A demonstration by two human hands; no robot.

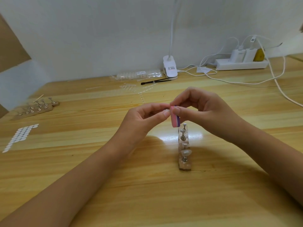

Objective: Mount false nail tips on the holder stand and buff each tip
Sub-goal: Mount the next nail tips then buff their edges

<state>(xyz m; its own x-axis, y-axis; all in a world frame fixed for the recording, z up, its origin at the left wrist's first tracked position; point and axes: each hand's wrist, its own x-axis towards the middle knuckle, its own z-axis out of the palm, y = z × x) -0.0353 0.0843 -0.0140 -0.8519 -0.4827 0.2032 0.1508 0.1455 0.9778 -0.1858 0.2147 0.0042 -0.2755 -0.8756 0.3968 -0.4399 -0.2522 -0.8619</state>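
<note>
Left hand [144, 118] pinches a nail tip [165, 110]; right hand [201, 110] pinches the buffer block [175, 119] against it, holder stand [185, 166] at 5 o'clock. Excess pressure may flick the tip loose.

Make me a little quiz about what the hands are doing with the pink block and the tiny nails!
1. True or false: the pink and purple buffer block lies flat on the table.
2. Which hand holds the buffer block? A) left hand B) right hand C) neither
3. Fill in: the left hand pinches a clear ___ beside the block, while the holder stand stands on the table.
Key: 1 false, it is held up off the table. 2 B. 3 nail tip.
</note>
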